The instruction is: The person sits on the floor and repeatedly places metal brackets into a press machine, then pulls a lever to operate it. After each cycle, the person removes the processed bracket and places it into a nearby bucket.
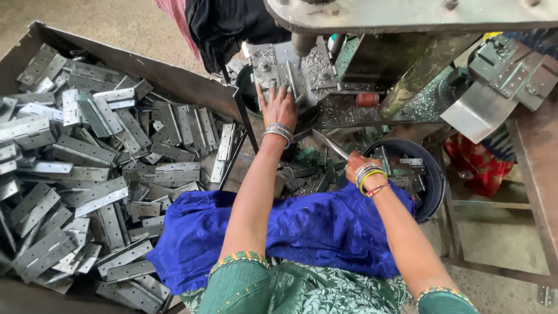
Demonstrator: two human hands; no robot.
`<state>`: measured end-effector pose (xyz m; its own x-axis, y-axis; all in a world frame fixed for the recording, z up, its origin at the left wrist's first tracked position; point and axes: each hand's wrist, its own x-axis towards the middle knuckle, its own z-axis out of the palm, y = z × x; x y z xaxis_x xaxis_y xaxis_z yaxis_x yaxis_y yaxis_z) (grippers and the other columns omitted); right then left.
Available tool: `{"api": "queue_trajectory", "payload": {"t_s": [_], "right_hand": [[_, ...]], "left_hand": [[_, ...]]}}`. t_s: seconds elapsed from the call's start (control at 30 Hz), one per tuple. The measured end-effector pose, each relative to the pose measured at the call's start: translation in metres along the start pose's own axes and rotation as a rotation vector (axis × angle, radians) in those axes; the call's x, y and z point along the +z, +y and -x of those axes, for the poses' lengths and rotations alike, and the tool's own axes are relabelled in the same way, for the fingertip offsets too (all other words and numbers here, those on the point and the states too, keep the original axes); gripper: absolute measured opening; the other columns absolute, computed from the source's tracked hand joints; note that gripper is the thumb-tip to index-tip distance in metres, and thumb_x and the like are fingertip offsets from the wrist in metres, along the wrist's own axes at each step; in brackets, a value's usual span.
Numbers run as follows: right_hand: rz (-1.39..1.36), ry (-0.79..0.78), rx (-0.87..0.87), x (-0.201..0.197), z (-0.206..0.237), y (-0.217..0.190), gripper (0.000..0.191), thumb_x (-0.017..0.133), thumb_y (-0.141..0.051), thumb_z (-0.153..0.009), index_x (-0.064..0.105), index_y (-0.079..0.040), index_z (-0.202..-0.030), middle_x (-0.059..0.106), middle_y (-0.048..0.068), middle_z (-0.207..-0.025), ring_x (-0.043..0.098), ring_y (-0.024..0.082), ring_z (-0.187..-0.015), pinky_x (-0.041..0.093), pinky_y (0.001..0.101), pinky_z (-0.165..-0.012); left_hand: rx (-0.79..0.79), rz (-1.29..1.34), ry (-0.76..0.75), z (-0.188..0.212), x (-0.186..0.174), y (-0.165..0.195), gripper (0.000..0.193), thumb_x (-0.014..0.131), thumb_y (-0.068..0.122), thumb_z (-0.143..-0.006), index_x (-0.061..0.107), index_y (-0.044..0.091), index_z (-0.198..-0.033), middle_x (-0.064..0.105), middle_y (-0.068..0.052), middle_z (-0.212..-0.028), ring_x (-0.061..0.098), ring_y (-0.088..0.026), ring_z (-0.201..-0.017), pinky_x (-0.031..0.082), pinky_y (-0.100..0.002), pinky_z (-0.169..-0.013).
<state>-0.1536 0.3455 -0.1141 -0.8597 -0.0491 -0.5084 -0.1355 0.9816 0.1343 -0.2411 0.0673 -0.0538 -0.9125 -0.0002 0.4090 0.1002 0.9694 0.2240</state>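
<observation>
I see my left hand lying flat, fingers spread, pressing on the grey metal plate at the press bed, at about 12 o'clock from my lap. That plate's long axis runs from 6 to 12 o'clock, away from me. My right hand sits nearer me, toward 2 o'clock, over the dark round tub of parts; its fingers curl downward, but I cannot tell what they pinch. The big tray of hinge plates lies off at 9 o'clock, well apart from both hands.
</observation>
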Motion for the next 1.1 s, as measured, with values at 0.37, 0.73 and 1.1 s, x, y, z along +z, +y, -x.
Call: {"api": "queue_trajectory", "payload": {"t_s": [0.37, 0.73, 1.1], "right_hand": [[0.132, -0.212, -0.063, 0.03, -0.021, -0.029, 0.042, 0.049, -0.025, -0.099, 0.055, -0.003, -0.135, 0.072, 0.012, -0.124, 0.07, 0.029, -0.115, 0.042, 0.0635, -0.099], [0.055, -0.172, -0.094, 0.042, 0.0, -0.025, 0.047, 0.046, -0.024, -0.1, 0.051, -0.005, -0.143, 0.069, 0.012, -0.131, 0.066, 0.029, -0.122, 0.028, 0.074, -0.107], [0.346, -0.281, -0.075, 0.006, 0.029, -0.004, 0.062, 0.04, -0.028, -0.103, 0.031, -0.001, -0.158, 0.07, 0.01, -0.134, 0.066, 0.024, -0.123, 0.019, 0.0786, -0.111]], "left_hand": [[-0.012, 0.052, -0.027, -0.027, 0.0, -0.005, 0.037, 0.066, 0.03, -0.091, 0.071, 0.011, -0.121, 0.059, -0.007, -0.14, 0.042, -0.032, -0.142, 0.002, -0.064, -0.124], [0.045, -0.125, -0.147, 0.023, -0.004, 0.021, 0.064, 0.065, 0.045, -0.09, 0.056, 0.009, -0.142, 0.047, -0.006, -0.153, 0.032, -0.029, -0.148, -0.003, -0.064, -0.121], [-0.031, -0.06, -0.292, -0.011, -0.022, 0.016, 0.068, 0.066, 0.051, -0.092, 0.055, 0.009, -0.144, 0.044, -0.005, -0.156, 0.03, -0.029, -0.151, -0.004, -0.061, -0.125]]}}
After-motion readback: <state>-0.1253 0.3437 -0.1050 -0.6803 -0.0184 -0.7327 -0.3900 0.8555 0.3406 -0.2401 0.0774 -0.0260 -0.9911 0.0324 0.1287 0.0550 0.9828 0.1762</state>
